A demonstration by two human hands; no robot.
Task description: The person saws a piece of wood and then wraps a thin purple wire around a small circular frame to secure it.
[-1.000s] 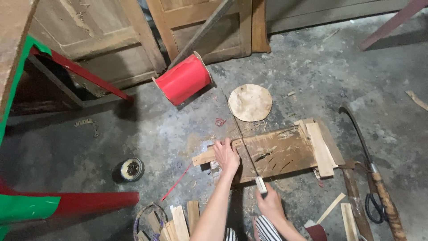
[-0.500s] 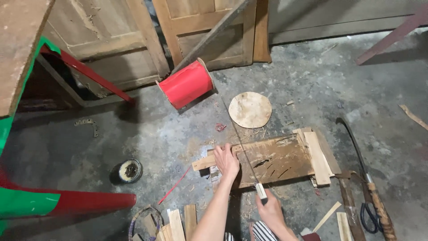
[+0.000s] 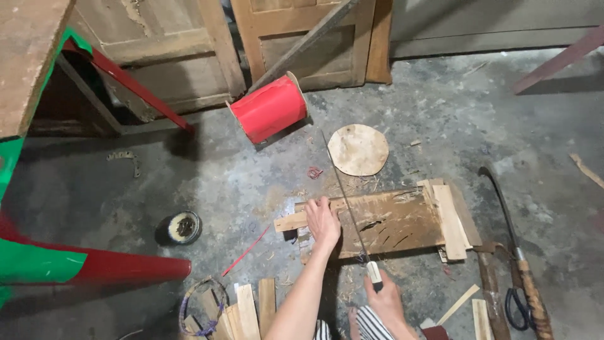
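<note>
While pressing a narrow wooden strip [image 3: 290,221] flat against the scarred chopping board [image 3: 390,220], left hand [image 3: 322,221] lay fingers spread over the strip's end. Right hand [image 3: 385,297] closed round a pale handle, seemingly a thin saw [image 3: 345,192], blade running away past the left fingers. Beyond its tip, round wooden disc [image 3: 358,149] and red spool [image 3: 269,108].

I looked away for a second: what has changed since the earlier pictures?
Little. The right hand has drawn the thin saw slightly back toward the person. The left hand stays pressed on the wood strip over the board. The red spool and round disc lie unmoved.
</note>
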